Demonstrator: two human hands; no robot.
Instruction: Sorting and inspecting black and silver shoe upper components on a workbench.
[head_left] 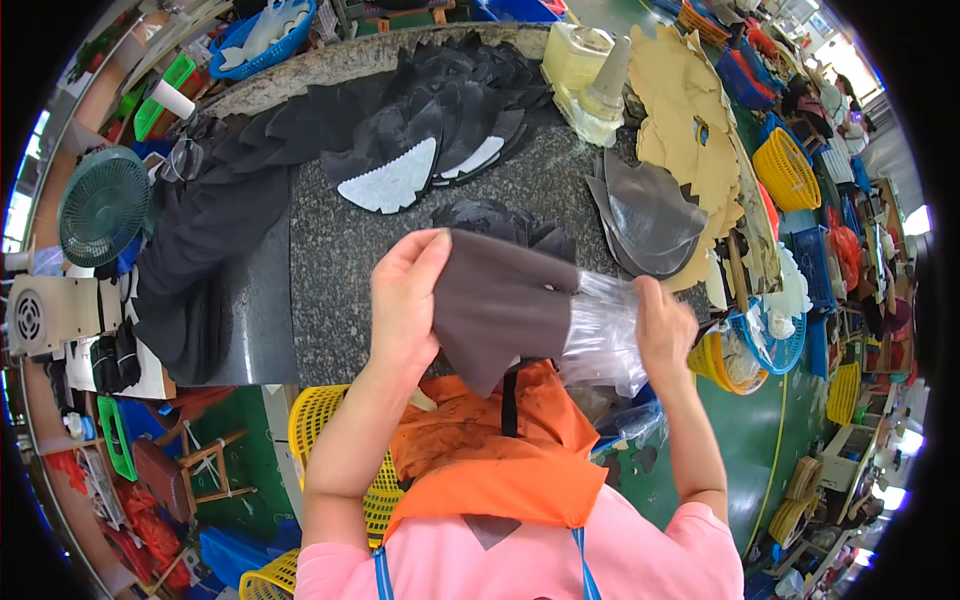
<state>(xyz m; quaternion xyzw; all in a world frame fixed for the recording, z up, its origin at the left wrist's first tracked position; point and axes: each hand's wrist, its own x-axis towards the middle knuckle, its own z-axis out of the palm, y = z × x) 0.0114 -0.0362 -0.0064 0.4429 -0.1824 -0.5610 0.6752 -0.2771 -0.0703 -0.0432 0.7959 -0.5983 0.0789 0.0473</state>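
A dark brown-grey cut piece of material (495,305) is pinched at its upper left corner by my left hand (405,300), with the thumb on top. My right hand (665,335) is closed on a crinkled clear plastic film (605,345) that is stretched from the piece's right side. Both are held above the near edge of a speckled grey work surface (335,275). Just behind them lie a few black cut pieces (500,222). Farther back are black curved pieces, two with white toothed-edge patches (392,180). Shiny dark pieces (650,220) lie to the right.
A pale bottle with a nozzle (603,85) stands at the back beside tan sheets (685,110). Black pieces (225,210) are heaped along the left. Yellow baskets (318,415) sit below the table edge. A green fan (103,205) is at far left.
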